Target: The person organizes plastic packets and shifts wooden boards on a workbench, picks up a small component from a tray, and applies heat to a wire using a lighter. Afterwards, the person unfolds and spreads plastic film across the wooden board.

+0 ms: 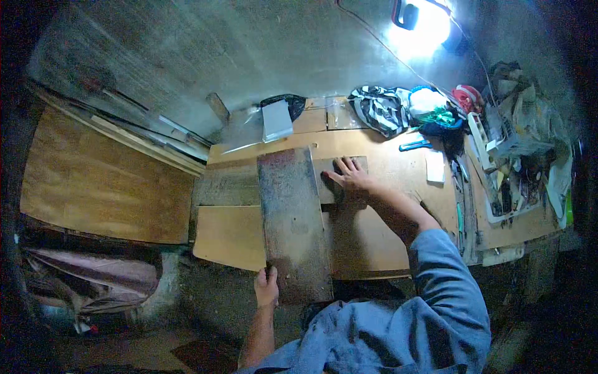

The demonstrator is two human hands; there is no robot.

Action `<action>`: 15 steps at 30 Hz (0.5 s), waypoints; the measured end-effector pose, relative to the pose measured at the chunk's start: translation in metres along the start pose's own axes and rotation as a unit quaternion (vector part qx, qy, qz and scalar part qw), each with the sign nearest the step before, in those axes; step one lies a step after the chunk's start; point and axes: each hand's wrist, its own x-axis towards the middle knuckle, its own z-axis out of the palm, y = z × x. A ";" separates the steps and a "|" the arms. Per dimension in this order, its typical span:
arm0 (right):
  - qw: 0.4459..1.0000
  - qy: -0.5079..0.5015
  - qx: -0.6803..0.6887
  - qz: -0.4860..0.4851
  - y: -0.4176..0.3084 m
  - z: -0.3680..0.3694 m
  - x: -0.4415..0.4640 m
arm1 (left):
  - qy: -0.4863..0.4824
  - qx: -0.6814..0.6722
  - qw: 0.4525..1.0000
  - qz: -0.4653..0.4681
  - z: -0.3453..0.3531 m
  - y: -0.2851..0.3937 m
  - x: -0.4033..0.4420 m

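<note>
A long dark, worn board (294, 224) lies crosswise over another grey board (230, 182) on the wooden table (386, 249). Its near end juts past the table's front edge, towards my body. My left hand (266, 287) grips the left edge of the upper board near that end, fingers partly hidden beneath it. To the right of the upper board, my right hand (350, 176) rests on the lower board with its fingers spread. Shadow falls below my right forearm.
A blue-handled tool (415, 145), a white card (435, 167) and a striped bag (381, 109) lie at the back right. A cluttered tray (514, 212) stands far right. White sheets (276, 121) are at the back. A bright lamp (423, 28) shines above.
</note>
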 end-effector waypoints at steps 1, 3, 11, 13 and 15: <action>0.999 0.037 -0.032 -0.018 0.001 0.016 0.012 | 0.024 0.005 1.000 0.010 0.000 -0.009 -0.002; 0.998 -0.004 -0.051 -0.027 -0.005 -0.002 0.016 | 0.045 0.011 0.999 0.021 0.000 -0.016 -0.005; 0.999 -0.022 -0.022 -0.020 -0.002 -0.028 0.020 | 0.033 0.049 0.997 -0.045 -0.005 -0.012 -0.008; 0.999 -0.006 -0.047 -0.023 0.001 -0.023 0.020 | 0.019 0.033 0.996 -0.077 -0.006 -0.003 -0.007; 0.997 0.019 -0.066 -0.026 0.009 -0.005 0.021 | -0.024 0.005 0.989 -0.146 -0.004 0.015 -0.007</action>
